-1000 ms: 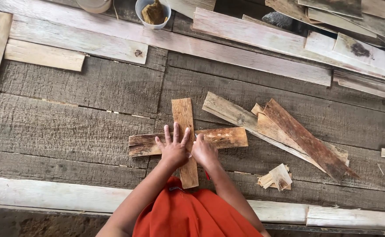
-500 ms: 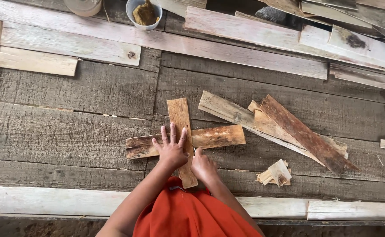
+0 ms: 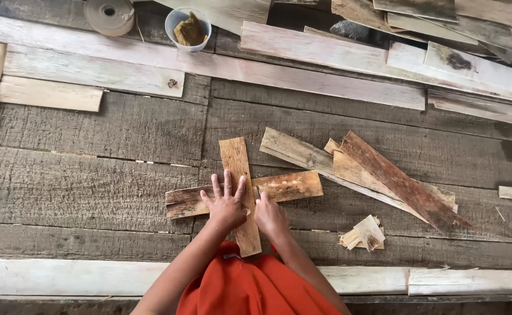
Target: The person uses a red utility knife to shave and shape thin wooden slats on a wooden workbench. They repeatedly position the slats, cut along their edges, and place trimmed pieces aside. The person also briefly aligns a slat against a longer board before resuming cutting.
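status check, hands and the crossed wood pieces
Left hand flat, fingers spread, on upright slat. Right hand on cross slat. Scrap pile sits apart.

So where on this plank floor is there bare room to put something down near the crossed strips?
Widest bare patch: grey planks left of the crossed strips, below the pale boards. A narrower strip runs between the cross and the long pale board. Crowded: the splintered pile to the right, scraps below it, stacked boards top right. Left hand and right hand cover the crossing.
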